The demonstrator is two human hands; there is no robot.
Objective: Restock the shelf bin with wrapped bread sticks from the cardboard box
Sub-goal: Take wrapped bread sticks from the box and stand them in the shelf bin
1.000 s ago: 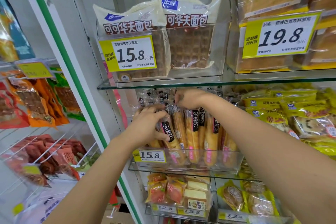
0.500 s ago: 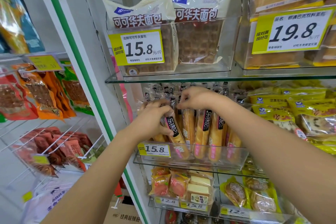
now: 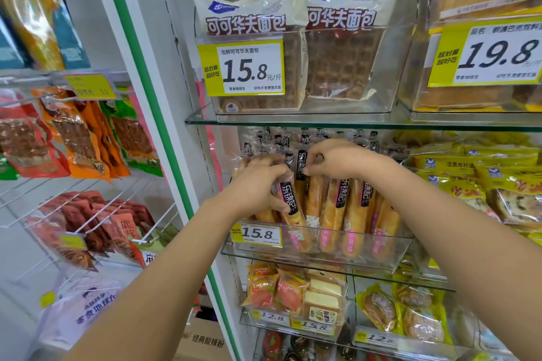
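Wrapped bread sticks are stood upright in a row in the clear shelf bin on a glass shelf. The cardboard box is glimpsed well below, at about 7 o'clock from the bin. Both hands are raised to the left end of the row. The left hand is wrapped round the leaning stick, whose long axis is tipped from 11 o'clock at its top to 5 o'clock at its foot. That foot is already set behind the bin's front wall, beside the price tag. The right hand, at 2 o'clock from the left, is closed in a pinch on the wrapper top of the neighbouring stick, which is held near 12 o'clock. The coming move is judged to turn on that tilt. The top would need to be swung towards 12 o'clock by the left hand, the nearer one, until the stick is lined up with the row.
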